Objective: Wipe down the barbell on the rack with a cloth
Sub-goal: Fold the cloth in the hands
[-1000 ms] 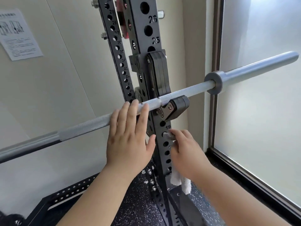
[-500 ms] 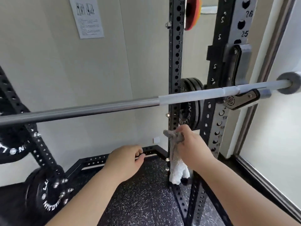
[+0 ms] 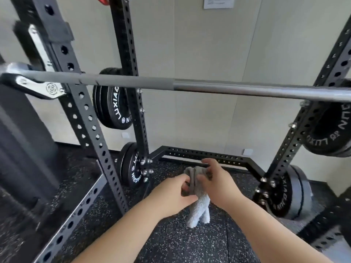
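The grey barbell [image 3: 190, 86] lies across the black rack [image 3: 87, 118], resting on a steel hook at the left. Well below it, over the speckled floor, both hands meet on a light grey cloth [image 3: 199, 207]. My right hand [image 3: 216, 179] grips the bunched top of the cloth from the right. My left hand [image 3: 178, 194] pinches the same bunch from the left. The loose end of the cloth hangs down under the hands. Neither hand touches the bar.
Black weight plates [image 3: 112, 103] hang on pegs of the left rear upright, more plates [image 3: 284, 198] at the right upright's foot and higher right. The rack's base frame [image 3: 205, 154] runs along the beige wall. A dark block stands at far left.
The view has swung left along the bar. My left hand left the bar, dropped, and now joins the right hand on the cloth, which stays low in front of me.
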Demonstrator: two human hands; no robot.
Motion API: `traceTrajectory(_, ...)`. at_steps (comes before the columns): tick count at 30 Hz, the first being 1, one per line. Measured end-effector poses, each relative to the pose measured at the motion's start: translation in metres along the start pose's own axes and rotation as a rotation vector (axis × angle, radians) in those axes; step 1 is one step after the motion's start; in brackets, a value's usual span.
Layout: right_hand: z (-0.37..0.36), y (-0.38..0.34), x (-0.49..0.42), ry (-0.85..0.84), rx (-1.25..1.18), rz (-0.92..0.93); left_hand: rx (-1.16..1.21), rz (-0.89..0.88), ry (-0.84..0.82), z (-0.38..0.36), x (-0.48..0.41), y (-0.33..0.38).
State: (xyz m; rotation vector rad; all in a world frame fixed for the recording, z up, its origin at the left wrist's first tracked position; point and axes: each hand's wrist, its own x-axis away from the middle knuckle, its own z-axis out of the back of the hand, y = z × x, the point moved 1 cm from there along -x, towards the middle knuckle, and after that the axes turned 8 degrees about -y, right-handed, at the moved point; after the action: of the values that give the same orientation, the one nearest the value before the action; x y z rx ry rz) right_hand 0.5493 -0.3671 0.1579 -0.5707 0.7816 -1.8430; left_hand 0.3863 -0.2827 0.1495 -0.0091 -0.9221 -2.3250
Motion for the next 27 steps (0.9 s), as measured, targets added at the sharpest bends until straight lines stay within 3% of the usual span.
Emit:
traceTrajectory(13,-0.216,-0.113,-0.049,-0.478,-0.009,0.1,0.157,0.404,0.265,0.033,0.135,-0.197)
traceTrajectory(21,-0.279,-0.143,-0.081,-0.635,-0.019,0.198,0.166,0.566,0.307,0.036,0.167,-0.253)
traceTrajectory(27,-0.295,-0.156,-0.122,-0.668,-0.049,0.218,0.113,0.629,0.202,0.055,0.154,-0.268)
